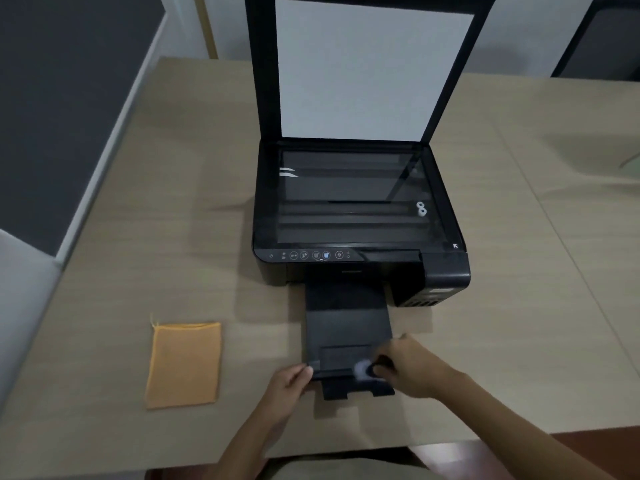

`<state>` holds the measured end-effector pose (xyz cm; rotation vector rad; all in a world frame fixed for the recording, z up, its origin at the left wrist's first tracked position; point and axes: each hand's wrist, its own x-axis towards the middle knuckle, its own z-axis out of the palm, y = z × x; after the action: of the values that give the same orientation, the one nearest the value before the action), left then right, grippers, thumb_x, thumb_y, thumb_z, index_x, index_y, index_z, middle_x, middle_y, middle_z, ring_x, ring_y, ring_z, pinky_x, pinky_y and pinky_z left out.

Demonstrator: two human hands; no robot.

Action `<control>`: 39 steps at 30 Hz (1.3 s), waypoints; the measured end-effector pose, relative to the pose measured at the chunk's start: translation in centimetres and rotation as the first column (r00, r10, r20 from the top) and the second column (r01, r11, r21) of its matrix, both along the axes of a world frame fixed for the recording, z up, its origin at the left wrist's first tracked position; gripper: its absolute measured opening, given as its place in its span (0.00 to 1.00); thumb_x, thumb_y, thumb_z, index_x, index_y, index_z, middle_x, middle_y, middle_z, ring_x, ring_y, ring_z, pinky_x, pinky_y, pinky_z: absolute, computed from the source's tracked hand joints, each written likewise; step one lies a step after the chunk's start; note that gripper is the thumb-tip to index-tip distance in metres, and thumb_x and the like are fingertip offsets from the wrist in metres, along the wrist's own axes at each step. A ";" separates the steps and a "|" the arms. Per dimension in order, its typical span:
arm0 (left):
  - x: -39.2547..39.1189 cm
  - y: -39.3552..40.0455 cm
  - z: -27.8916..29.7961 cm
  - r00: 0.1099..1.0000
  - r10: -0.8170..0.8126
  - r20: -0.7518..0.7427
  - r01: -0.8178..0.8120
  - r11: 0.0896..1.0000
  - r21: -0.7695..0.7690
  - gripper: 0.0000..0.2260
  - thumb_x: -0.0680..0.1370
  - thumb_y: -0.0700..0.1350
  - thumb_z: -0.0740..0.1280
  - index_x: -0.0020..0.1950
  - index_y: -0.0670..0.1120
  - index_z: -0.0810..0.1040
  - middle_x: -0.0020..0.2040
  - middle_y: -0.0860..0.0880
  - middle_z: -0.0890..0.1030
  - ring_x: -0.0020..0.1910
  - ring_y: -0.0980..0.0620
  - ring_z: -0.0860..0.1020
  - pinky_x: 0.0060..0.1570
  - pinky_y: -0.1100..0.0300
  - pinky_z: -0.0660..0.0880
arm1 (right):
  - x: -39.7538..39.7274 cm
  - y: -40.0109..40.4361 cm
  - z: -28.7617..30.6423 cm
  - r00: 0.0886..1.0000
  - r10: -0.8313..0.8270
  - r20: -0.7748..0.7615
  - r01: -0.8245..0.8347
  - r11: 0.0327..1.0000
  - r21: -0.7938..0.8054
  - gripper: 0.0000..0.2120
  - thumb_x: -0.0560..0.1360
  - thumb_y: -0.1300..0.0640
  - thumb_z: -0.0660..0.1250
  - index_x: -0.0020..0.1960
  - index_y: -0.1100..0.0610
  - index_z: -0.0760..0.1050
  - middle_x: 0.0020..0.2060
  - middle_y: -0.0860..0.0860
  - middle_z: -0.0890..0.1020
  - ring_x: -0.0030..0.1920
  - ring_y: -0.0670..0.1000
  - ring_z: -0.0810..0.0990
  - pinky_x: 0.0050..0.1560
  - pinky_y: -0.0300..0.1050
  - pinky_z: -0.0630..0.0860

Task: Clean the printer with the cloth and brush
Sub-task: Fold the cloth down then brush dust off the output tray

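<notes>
Black plastic makes up the printer (pixel 356 220), which sits in the middle of the table (pixel 173 188) with its scanner lid (pixel 374 64) raised upright, leaving the glass bare, probably so that it can be wiped in its turn. In front of the printer the output tray (pixel 346 327) is pulled fully out toward the person. The left hand (pixel 291 386) pinches the tray's front left corner, most likely to steady the thin panel. The right hand (pixel 412 368) is closed around a small brush (pixel 367 370), blurred, its pale tip on the tray's front right part, so this looks like the brushing step. To the left of the tray, well apart from the printer, the orange cloth (pixel 185 363) lies folded flat and unused within easy reach. Pale wood-grain laminate covers the table, with seams running across it to the printer's right. Behind the printer stands a light wall, and a dark chair back (pixel 606 39) shows at the far right.
</notes>
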<state>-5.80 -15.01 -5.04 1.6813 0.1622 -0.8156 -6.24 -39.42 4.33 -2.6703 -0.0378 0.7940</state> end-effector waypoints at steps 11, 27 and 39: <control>0.5 0.2 1.7 0.992 -0.078 0.096 0.073 0.996 0.059 0.19 0.81 0.47 0.61 0.29 0.51 0.67 0.25 0.59 0.68 0.27 0.64 0.65 0.32 0.64 0.62 | 3.1 1.6 3.7 0.995 -0.102 0.010 0.100 0.990 0.100 0.10 0.76 0.53 0.63 0.38 0.55 0.77 0.32 0.49 0.79 0.32 0.47 0.75 0.31 0.36 0.68; 2.9 16.4 -4.6 0.813 -0.323 0.484 -0.212 0.611 0.763 0.28 0.82 0.58 0.42 0.72 0.46 0.69 0.74 0.40 0.67 0.74 0.41 0.60 0.71 0.56 0.49 | 4.3 20.5 -6.3 0.997 -0.074 -0.011 0.075 0.980 0.186 0.24 0.80 0.59 0.54 0.75 0.54 0.56 0.55 0.59 0.77 0.51 0.57 0.76 0.48 0.50 0.73; 2.6 16.8 -5.2 0.822 -0.457 0.340 -0.096 0.477 0.874 0.29 0.81 0.58 0.40 0.77 0.47 0.60 0.79 0.43 0.57 0.77 0.41 0.56 0.70 0.47 0.55 | 3.4 21.5 -7.4 0.998 0.056 0.028 -0.059 0.991 0.121 0.25 0.78 0.59 0.56 0.73 0.52 0.52 0.52 0.63 0.78 0.49 0.65 0.78 0.41 0.53 0.71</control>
<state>-3.15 1.76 -10.19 2.9198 -0.0354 -0.3423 -2.81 -17.95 -3.10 -2.5743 -0.1651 0.7514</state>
